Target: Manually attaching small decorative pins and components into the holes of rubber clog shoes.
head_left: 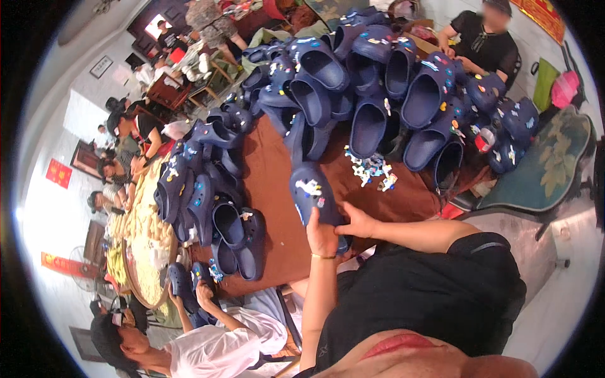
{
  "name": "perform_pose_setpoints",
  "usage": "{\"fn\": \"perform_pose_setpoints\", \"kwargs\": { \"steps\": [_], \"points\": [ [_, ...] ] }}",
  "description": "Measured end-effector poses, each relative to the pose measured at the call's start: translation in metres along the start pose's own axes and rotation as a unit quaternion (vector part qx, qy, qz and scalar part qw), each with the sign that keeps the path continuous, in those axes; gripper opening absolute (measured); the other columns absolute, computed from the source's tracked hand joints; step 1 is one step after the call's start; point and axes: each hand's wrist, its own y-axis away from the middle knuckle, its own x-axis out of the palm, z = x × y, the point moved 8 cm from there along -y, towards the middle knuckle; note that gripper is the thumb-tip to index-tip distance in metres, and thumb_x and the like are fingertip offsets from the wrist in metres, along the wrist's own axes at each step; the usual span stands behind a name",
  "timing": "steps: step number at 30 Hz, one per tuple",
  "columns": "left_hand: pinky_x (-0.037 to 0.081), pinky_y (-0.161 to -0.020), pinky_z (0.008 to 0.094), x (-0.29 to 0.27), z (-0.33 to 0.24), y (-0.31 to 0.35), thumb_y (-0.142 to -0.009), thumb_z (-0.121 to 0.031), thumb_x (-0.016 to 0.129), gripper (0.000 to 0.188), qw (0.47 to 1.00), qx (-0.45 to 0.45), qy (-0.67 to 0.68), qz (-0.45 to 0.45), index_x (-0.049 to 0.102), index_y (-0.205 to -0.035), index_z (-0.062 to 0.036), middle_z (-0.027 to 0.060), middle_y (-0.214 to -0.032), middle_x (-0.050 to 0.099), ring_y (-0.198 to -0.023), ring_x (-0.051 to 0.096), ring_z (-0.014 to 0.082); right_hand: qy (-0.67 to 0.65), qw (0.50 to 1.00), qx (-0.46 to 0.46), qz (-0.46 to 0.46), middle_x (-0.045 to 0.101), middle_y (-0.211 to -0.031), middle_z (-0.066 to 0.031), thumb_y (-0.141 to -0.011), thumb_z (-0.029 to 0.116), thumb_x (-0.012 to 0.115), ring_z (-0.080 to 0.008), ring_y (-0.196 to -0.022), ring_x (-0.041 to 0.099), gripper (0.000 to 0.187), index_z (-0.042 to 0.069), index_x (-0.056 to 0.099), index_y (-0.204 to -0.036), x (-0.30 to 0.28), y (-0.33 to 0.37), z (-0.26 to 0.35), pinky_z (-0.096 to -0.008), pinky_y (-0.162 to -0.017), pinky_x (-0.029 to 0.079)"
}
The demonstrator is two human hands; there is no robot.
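Under and past both hands, a big brown counter. Far ahead of the hands, and off to the right, a big pile of dark blue shoes, one on top of another, lots with bright bits stuck on. To the left of the left hand, a smaller pile of the same kind, along the counter's side. Down and left of the left hand, a worker in white with a dark cap, both hands on blue shoes. Well to the right of the right hand, a green chair with pale leaves on it. Far left, past the smaller pile, a round tray full of pale yellow things. Far ahead and right, behind the big pile, a worker in black.

In the left hand, the shoe, dark blue, toe pointing away, top side up. Left hand closed on the near end, thumb up. Right hand just to the right of the shoe, thumb and fingers a little apart; cannot tell if pinching anything. Ahead of the right hand, on the counter, loose charms, white, blue and yellow. On the shoe, just ahead of the left thumb, a white charm.
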Motion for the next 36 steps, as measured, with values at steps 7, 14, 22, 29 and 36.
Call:
{"fn": "perform_pose_setpoints", "kwargs": {
  "steps": [7, 14, 22, 29, 36],
  "points": [
    [0.026, -0.101, 0.0316, 0.102, 0.008, 0.019, -0.080, -0.004, 0.054, 0.056, 0.918, 0.103, -0.336, 0.182, 0.030, -0.131, 0.0006, 0.0091, -0.133, 0.035, -0.122, 0.033, 0.0186, -0.006, 0.972, -0.139, -0.191, 0.051, -0.111, -0.0120, -0.067, 0.013, 0.069, -0.0199, -0.104, 0.050, 0.070, -0.002, 0.033, -0.125, -0.118, -0.001, 0.080, -0.0334, -0.090, 0.040],
    [0.029, -0.100, 0.0332, 0.013, 0.003, 0.021, -0.082, -0.005, 0.056, 0.054, 0.902, 0.110, -0.416, 0.047, 0.033, -0.130, -0.0012, 0.0103, -0.134, 0.034, -0.124, 0.032, 0.0204, 0.273, 0.775, -0.197, -0.536, 0.057, -0.079, -0.0070, -0.080, 0.026, 0.059, -0.0149, -0.072, 0.052, 0.040, 0.002, 0.052, -0.111, -0.297, 0.006, 0.198, -0.0279, -0.068, 0.043],
    [0.040, -0.091, 0.0318, -0.078, 0.002, 0.019, -0.081, -0.014, 0.058, 0.039, 0.802, 0.121, -0.581, -0.072, 0.050, -0.117, -0.0039, 0.0127, -0.117, 0.049, -0.108, 0.048, 0.0216, 0.447, 0.745, 0.068, -0.490, 0.053, -0.112, -0.0269, -0.078, 0.057, 0.048, -0.0386, -0.108, 0.049, 0.072, -0.005, 0.050, -0.115, -0.476, -0.032, 0.121, -0.0387, -0.092, 0.036],
    [0.045, -0.083, 0.0304, -0.134, -0.008, 0.039, -0.078, -0.014, 0.059, 0.032, 0.774, 0.124, -0.599, -0.163, 0.056, -0.107, -0.0024, 0.0134, -0.107, 0.053, -0.094, 0.056, 0.0218, 0.276, 0.827, -0.018, -0.489, 0.046, -0.124, -0.0228, -0.082, 0.050, 0.050, -0.0289, -0.115, 0.045, 0.070, -0.006, 0.042, -0.123, -0.465, -0.039, 0.105, -0.0324, -0.096, 0.033],
    [0.046, -0.080, 0.0286, -0.156, -0.019, 0.048, -0.079, -0.014, 0.059, 0.030, 0.810, 0.140, -0.531, -0.204, 0.058, -0.107, -0.0027, 0.0119, -0.103, 0.055, -0.091, 0.057, 0.0180, 0.297, 0.806, -0.139, -0.493, 0.053, -0.116, -0.0160, -0.085, 0.032, 0.054, -0.0223, -0.105, 0.051, 0.043, -0.001, 0.053, -0.113, -0.402, -0.020, 0.149, -0.0300, -0.089, 0.039]
  ]
}}
